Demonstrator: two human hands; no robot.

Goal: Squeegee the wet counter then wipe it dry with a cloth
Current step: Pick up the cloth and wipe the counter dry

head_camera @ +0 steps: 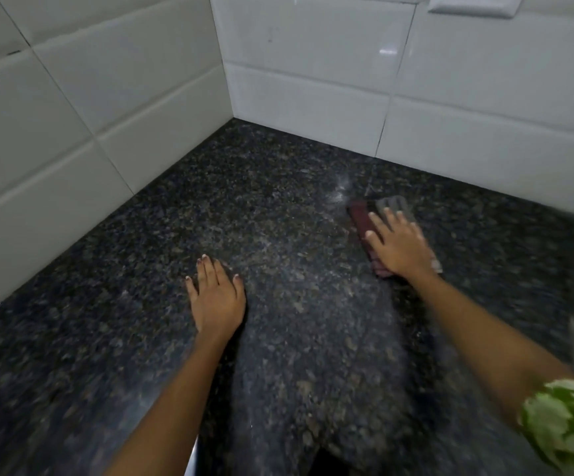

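Nearest the camera, the right forearm carries a green-and-white sleeve (567, 424) that hangs just over the dark speckled tabletop (295, 338); if the arm drops, I judge it could drag across the damp stone and smear it. The left hand (216, 297) lies flat, palm down, its grip apart and holding nothing, bracing on the stone. A wet patch under that palm would probably let it slide, and it may leave a print on ground already dried.

Farther out, the right hand (399, 242) presses flat on the cloth (368, 225), a folded maroon and grey piece, fingers spread on top rather than closed around it. Held only by downward pressure, the cloth could bunch or slip out on a fast stroke. Pale streaks (340, 190) show just beyond it, so a skipped pass would leave them. No squeegee is in view.

Farthest, the corner where the white tiled walls (313, 80) meet could keep moisture the flat cloth misses.
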